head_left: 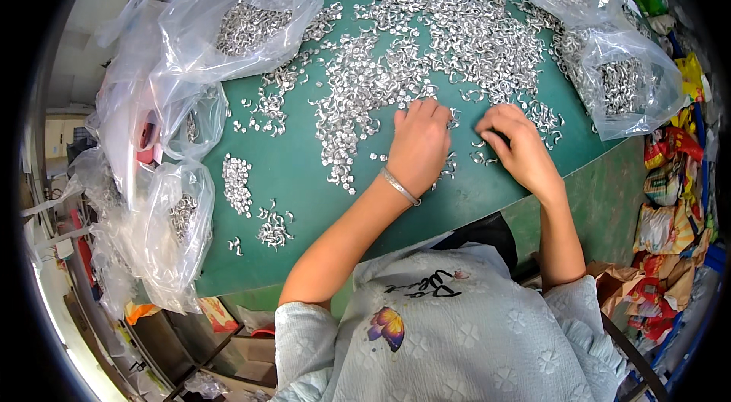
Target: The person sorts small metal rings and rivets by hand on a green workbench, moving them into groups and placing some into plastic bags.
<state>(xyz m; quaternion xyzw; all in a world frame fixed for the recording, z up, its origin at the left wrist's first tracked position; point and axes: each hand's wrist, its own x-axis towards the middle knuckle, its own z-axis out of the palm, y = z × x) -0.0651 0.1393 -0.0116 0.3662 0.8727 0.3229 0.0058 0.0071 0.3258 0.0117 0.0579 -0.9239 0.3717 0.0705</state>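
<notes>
My left hand (421, 140), with a silver bangle (401, 187) at the wrist, rests low over the green tabletop (304, 166). Its fingers curl downward, and their tips are mostly hidden under the hand. Close to its right, my right hand (520, 145) has thumb and forefinger brought near each other in a pinch; anything between them is too small to make out. Small curved silver metal pieces (481, 157) lie by the right fingertips. A large spread of such pieces (487, 44) reaches away beyond both hands. Flower-shaped silver pieces (339, 135) gather left of my left hand.
Clear plastic bags holding metal pieces stand at the left (251, 36), lower left (171, 227) and right (624, 86). Small separate piles of flower-shaped pieces (237, 185) and curved pieces (274, 228) lie near left. Colourful packages (662, 227) are stacked beyond the table's right edge.
</notes>
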